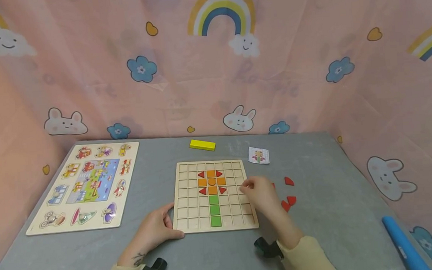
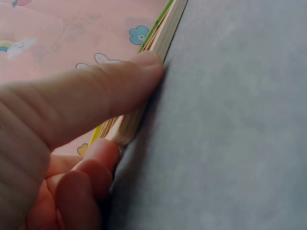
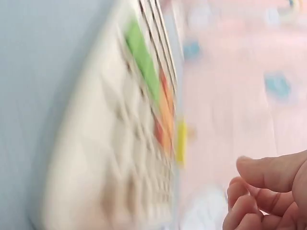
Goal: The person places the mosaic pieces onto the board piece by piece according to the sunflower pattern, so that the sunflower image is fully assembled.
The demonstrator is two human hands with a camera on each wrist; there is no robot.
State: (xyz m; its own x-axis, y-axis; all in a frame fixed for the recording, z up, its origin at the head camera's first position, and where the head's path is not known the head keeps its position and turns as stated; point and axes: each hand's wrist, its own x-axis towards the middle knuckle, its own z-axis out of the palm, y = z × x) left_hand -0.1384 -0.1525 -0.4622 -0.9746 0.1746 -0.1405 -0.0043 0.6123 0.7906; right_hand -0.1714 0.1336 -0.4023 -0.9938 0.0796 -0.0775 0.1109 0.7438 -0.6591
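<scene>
A square wooden grid board [image 1: 192, 226] lies at the table's middle, with orange tiles [image 1: 211, 174], red triangles [image 1: 223, 190] and a column of green squares [image 1: 215, 210] in its cells. My left hand [image 1: 155, 229] holds the board's near left corner, thumb [image 2: 129, 79] along the near edge and fingers on the left side. Over the board's right edge hovers my right hand [image 1: 261, 196], fingers loosely curled and thumb near the index finger. Nothing shows between those fingertips in the right wrist view. Several red rounded pieces [image 1: 291, 200] lie right of it, one partly hidden by the hand.
A picture puzzle board [image 1: 34, 229] with vehicle and toy pieces lies at the left. Behind the grid board are a yellow bar [image 1: 202, 145] and a small pattern card [image 1: 259, 155]. A blue cylindrical object [image 1: 404, 239] lies at the right edge. Patterned pink cloth surrounds the table.
</scene>
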